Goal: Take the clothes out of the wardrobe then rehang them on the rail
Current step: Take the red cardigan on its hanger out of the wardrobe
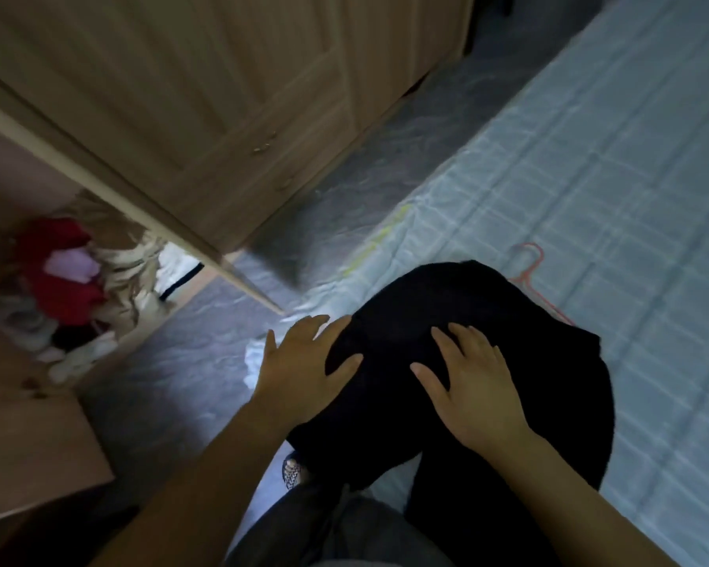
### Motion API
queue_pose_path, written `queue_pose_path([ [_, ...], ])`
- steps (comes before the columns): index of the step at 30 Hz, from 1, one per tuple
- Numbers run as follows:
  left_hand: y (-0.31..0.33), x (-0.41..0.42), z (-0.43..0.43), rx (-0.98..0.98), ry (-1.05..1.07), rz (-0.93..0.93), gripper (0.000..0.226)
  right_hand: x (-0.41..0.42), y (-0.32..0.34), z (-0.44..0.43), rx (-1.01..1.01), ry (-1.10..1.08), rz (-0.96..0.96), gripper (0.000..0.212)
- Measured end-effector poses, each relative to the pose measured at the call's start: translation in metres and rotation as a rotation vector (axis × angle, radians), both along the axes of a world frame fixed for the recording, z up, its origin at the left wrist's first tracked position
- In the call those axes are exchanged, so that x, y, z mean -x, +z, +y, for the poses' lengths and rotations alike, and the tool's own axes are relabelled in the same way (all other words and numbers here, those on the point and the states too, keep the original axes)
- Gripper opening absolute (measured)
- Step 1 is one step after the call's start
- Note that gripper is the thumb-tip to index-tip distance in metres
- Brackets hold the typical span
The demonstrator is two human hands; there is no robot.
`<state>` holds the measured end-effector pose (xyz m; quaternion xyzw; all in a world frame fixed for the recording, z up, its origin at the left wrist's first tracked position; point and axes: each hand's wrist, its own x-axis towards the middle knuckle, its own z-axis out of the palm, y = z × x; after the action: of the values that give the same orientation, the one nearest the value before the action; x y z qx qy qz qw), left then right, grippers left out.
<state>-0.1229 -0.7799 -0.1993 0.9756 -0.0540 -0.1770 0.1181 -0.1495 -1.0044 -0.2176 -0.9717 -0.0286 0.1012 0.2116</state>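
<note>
Lying over the near edge of the bed [590, 178], a black garment [557, 394] is bunched into a rounded heap on the pale blue checked sheet, and its lower part hangs down off the edge towards the person's grey trousers [324, 529]. Both hands lie flat on it and grasp nothing. The left hand [299, 362] rests at the garment's left border with its fingers straight and slightly apart and its thumb laid across the dark cloth. The right hand [475, 382] sits on the middle of the heap, palm down, with its fingers spread wide.

A coral plastic hanger [529, 268] lies on the sheet just beyond the garment's far side. Its hook points away from the person, and its lower arm runs under the black cloth.

To the left stands the light wooden wardrobe [181, 96], one door swung open. In the bottom of the open compartment sits a loose pile of clothes [70, 280], red, white and beige, blurred in this view. A grey glossy floor [173, 382] runs between the wardrobe and the bed. The tip of a patterned shoe [292, 472] shows on it, just below the garment's hanging edge.
</note>
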Motion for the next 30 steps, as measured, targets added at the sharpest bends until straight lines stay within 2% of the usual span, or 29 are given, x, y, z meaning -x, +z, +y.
queue_pose_path([
  [5,0.042,0.025,0.105,0.012,0.210,-0.066,0.083,-0.038,0.039,0.115,-0.066,0.292,-0.153,0.066],
  [10,0.094,0.052,0.244,-0.023,0.414,-0.294,0.077,-0.063,0.087,0.285,-0.173,0.564,-0.354,0.056],
  [15,0.154,0.062,0.392,-0.100,0.574,-0.487,0.073,-0.074,0.143,0.460,-0.299,0.741,-0.536,0.052],
  [24,0.297,0.055,0.633,-0.326,0.655,-0.815,0.072,-0.110,0.284,0.720,-0.394,0.882,-0.815,0.063],
  [30,0.390,0.011,0.747,-0.386,0.652,-1.003,0.065,-0.163,0.397,0.840,-0.512,0.959,-0.991,0.051],
])
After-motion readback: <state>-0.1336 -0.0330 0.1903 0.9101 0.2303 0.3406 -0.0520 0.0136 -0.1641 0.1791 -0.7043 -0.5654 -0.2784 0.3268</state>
